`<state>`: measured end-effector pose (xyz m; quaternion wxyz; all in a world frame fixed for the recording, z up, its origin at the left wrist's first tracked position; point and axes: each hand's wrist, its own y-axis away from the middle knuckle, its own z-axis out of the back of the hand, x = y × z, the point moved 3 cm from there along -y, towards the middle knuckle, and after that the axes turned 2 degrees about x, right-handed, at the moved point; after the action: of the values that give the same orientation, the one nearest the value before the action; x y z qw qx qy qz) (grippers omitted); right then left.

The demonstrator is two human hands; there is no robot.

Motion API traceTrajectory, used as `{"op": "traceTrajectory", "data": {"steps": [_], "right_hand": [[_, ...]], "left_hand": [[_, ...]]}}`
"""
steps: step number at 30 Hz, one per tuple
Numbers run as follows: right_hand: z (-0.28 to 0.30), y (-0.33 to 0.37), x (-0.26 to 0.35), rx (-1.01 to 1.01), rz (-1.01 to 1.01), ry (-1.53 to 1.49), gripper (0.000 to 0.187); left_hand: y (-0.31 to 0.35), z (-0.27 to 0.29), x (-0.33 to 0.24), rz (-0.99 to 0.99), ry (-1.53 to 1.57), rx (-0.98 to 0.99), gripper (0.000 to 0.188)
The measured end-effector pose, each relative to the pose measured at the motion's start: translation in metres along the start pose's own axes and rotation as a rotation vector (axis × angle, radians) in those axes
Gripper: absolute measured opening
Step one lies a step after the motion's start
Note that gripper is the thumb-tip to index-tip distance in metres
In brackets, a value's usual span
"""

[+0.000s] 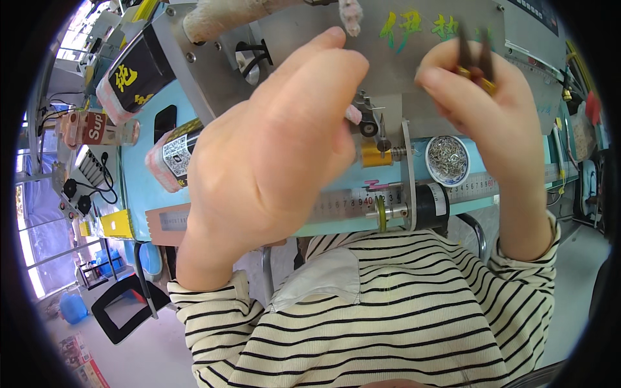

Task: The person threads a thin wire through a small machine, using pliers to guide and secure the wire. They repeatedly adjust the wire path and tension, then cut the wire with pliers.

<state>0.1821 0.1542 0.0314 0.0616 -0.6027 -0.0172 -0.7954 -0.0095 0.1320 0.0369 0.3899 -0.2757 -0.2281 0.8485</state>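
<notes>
My left hand [272, 142] is raised in front of the steel machine [362, 64], its fingers curled inward. Whatever they close on is hidden behind the back of the hand. A small pink-white fluffy piece [352, 114] shows beside its fingers, and a pink-white fluffy strand [350, 16] hangs just above. My right hand [485, 103] is closed around small snips [477, 68] with gold-coloured handles and dark blades pointing away from me. Between the hands, the machine carries a small black roller [369, 128] and a gold-coloured cylinder [376, 155] with a spring.
A white bowl [446, 161] of small metal pieces stands right of the bracket and black motor [431, 205]. A steel ruler [343, 204] runs along the table's near edge. At left are black-wrapped pink-white packs [174, 155], a clear bottle [97, 128] and a black-framed chair [126, 309].
</notes>
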Motion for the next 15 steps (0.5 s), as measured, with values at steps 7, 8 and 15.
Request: {"op": "traceTrajectory", "data": {"steps": [7, 8, 15], "right_hand": [[-0.043, 0.025, 0.003, -0.196, 0.860, 0.512, 0.025], [-0.047, 0.026, 0.004, -0.240, 0.865, 0.644, 0.025], [-0.029, 0.014, 0.013, -0.152, 0.584, 0.230, 0.017]], "left_hand": [[0.002, 0.037, -0.008, 0.064, 0.082, 0.024, 0.043], [0.003, 0.047, -0.008, 0.085, 0.057, -0.088, 0.041], [0.001, 0.046, -0.013, -0.031, 0.001, -0.067, 0.030]]}}
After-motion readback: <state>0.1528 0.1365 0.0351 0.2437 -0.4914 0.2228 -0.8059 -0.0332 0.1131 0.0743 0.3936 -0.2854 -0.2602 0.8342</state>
